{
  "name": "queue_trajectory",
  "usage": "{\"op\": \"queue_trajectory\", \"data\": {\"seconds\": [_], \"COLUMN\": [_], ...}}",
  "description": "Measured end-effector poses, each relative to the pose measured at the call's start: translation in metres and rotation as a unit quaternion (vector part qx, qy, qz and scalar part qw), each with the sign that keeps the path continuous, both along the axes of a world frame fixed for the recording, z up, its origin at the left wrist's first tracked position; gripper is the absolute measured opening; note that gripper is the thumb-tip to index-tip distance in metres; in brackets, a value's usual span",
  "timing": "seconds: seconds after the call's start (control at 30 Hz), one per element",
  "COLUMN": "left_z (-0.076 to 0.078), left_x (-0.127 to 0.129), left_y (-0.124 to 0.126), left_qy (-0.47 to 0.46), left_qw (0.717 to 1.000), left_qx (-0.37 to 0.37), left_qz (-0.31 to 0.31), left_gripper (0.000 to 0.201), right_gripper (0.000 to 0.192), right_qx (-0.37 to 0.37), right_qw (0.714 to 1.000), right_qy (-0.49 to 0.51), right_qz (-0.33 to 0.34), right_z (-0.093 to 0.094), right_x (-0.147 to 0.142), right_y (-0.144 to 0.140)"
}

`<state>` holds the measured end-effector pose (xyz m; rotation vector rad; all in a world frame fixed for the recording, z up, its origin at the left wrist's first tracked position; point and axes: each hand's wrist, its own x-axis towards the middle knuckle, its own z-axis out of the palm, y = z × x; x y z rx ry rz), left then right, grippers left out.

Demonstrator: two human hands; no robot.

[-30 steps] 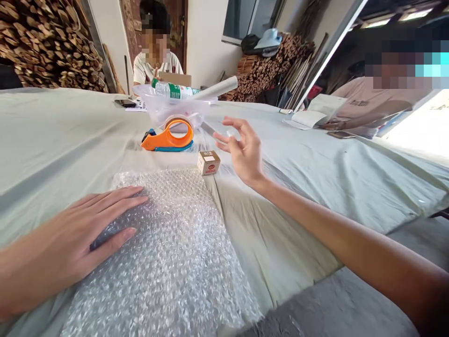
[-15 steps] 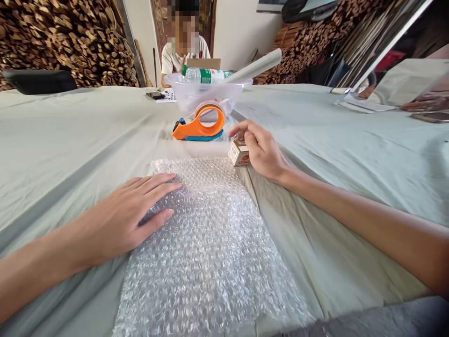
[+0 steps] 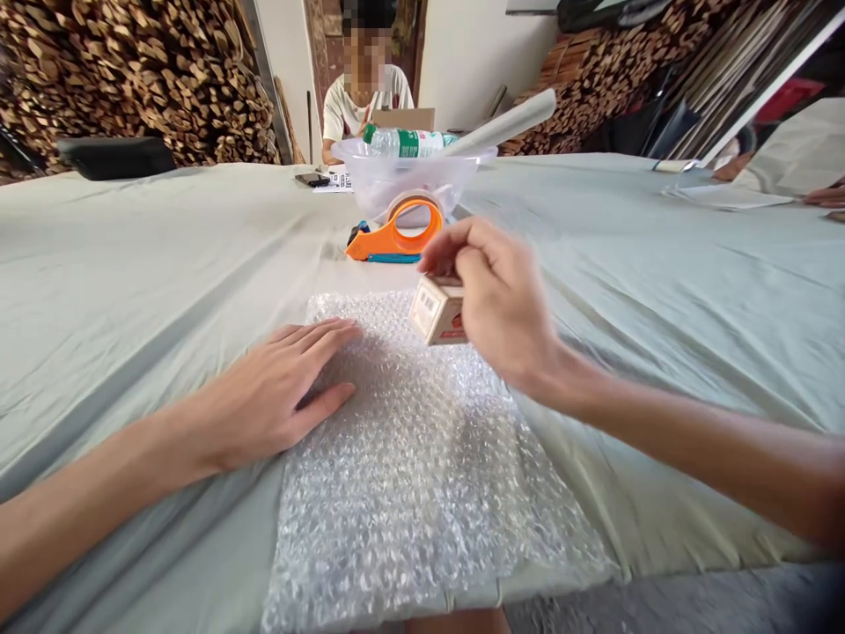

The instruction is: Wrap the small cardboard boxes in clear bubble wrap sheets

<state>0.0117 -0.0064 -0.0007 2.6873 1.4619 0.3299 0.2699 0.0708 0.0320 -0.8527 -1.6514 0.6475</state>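
The small cardboard box (image 3: 437,310) sits at the centre of the frame, lifted clear and tilted above the upper right part of the bubble wrap sheet (image 3: 409,458). Your right hand (image 3: 502,304) pinches it from above and from the right, fingers closed around its top, so the box hangs to the left of your palm and the sheet lies directly below it. Your left hand (image 3: 277,396) lies flat and spread on the sheet's upper left part, pressing it down and holding nothing; it is beside the box but apart from it. The sheet's long axis runs from the bottom edge of the frame toward the top. Higher up on the grey-green tablecloth (image 3: 132,255) lie an orange tape dispenser (image 3: 396,236) and, behind it, a clear plastic bowl (image 3: 409,176).
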Motion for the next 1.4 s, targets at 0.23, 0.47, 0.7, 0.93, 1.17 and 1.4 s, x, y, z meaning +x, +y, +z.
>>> {"op": "queue_trajectory", "data": {"seconds": [0.23,0.47,0.7,0.93,1.17,1.4], "left_z": [0.003,0.006,0.014,0.005,-0.002,-0.008], "left_x": [0.000,0.001,-0.003,-0.007,-0.008,-0.009], "left_y": [0.000,0.000,-0.002,0.004,0.006,0.008], "left_qy": [-0.004,-0.020,-0.083,-0.046,-0.039,-0.057], "left_qw": [1.000,0.999,0.996,0.999,0.999,0.998], "left_qx": [-0.022,-0.047,-0.022,-0.012,0.004,0.003], "left_qz": [-0.018,-0.012,0.010,-0.026,-0.027,-0.021], "left_gripper": [0.072,0.078,0.061,0.055,0.054,0.060], "right_gripper": [0.032,0.035,0.026,0.024,0.029,0.021], "right_qx": [-0.036,-0.018,0.106,-0.038,0.007,-0.009], "right_qw": [0.999,0.999,0.990,0.990,0.966,0.892], "right_qy": [-0.010,-0.010,0.036,0.090,-0.202,-0.416], "right_qz": [0.000,0.045,0.081,0.102,0.163,0.179], "right_z": [-0.028,-0.005,0.003,-0.012,0.022,0.030], "right_x": [-0.042,-0.026,-0.004,-0.006,0.027,0.070], "right_y": [-0.028,-0.025,-0.014,-0.008,-0.003,-0.019]}}
